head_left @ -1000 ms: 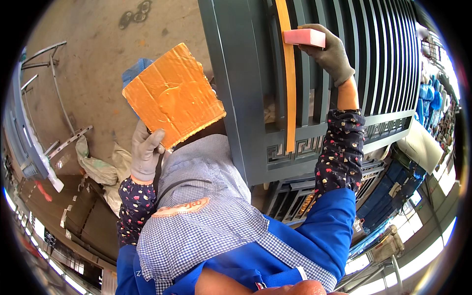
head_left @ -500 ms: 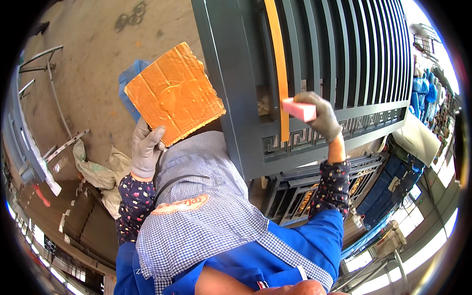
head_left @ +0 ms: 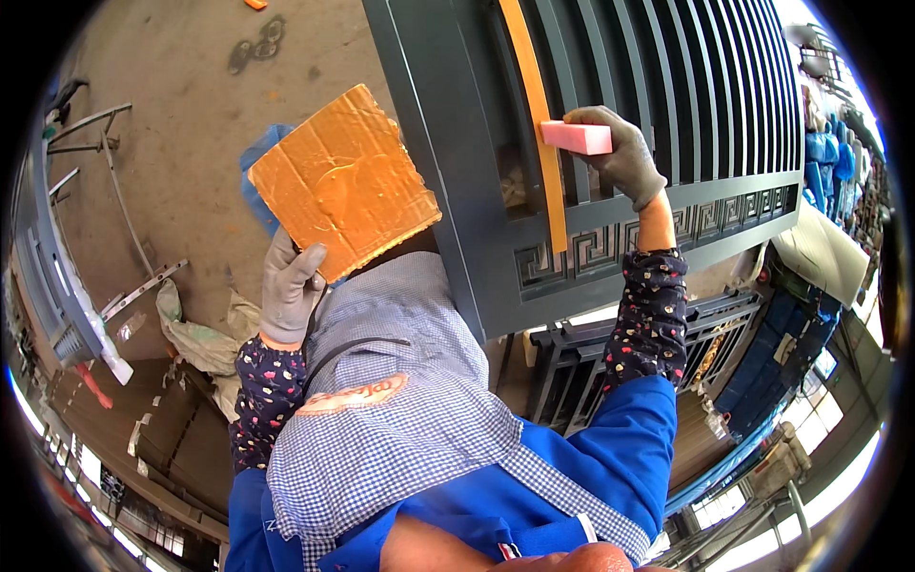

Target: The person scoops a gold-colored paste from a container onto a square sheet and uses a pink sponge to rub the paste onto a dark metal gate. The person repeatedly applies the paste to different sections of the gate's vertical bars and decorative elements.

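Observation:
My left hand (head_left: 290, 289), in a grey glove, grips the near corner of a square cardboard piece (head_left: 345, 186) coated with gold-orange paint. A blue sheet or bag shows partly behind the cardboard. In my gloved right hand (head_left: 624, 157) is a pink sponge block (head_left: 578, 138), its left end against a gold-orange bar (head_left: 537, 105). That bar is one slat of a dark grey metal gate (head_left: 429, 143), which has Greek-key patterns along its near rail. The other slats in view are dark grey.
A second dark gate with gold ornaments (head_left: 707, 357) lies below the first, at the right. Pale crumpled sacks (head_left: 195, 338) and a metal frame (head_left: 114, 191) are on the left. Blue wrapped items (head_left: 824, 157) stand at the far right.
My right hand has moved the pink sponge farther away along the gold-orange bar. My left hand still holds the cardboard in nearly the same place. The view has shifted slightly.

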The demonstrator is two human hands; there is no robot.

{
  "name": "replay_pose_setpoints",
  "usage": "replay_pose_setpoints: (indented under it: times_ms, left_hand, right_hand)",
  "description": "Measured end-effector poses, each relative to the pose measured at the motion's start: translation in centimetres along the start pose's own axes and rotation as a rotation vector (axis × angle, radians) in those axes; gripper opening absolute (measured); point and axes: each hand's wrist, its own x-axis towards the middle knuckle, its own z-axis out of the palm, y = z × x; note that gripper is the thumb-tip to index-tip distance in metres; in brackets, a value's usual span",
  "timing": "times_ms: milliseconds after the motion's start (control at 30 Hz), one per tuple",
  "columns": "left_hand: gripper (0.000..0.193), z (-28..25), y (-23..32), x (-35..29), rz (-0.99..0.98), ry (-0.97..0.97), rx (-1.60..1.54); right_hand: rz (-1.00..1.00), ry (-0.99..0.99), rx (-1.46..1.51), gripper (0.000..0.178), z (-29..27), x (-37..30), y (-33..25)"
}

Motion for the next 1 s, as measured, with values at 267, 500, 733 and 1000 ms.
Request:
replay_pose_setpoints:
  times_ms: [267, 500, 733, 1000]
  left_hand:
    - [0.057, -0.4, -0.5, -1.3, 0.033, -0.017, 0.04]
    - [0.055, 0.0, 0.9, -0.4, 0.033, -0.044, 0.041]
    - [0.052, 0.3, 1.2, -1.1, 0.012, -0.027, 0.055]
    - [0.049, 0.7, -1.1, -1.3, 0.06, -0.132, 0.029]
  right_hand:
    - [0.049, -0.111, -0.053, 0.04, 0.1, -9.8, -1.6]
    - [0.054, -0.032, -0.011, 0.039, -1.6, -8.6, -3.3]
    - [0.005, -0.069, -0.09, 0.036, -0.9, -6.4, -2.7]
    - [0.134, -0.019, -0.022, 0.039, 0.6, -11.3, -3.4]
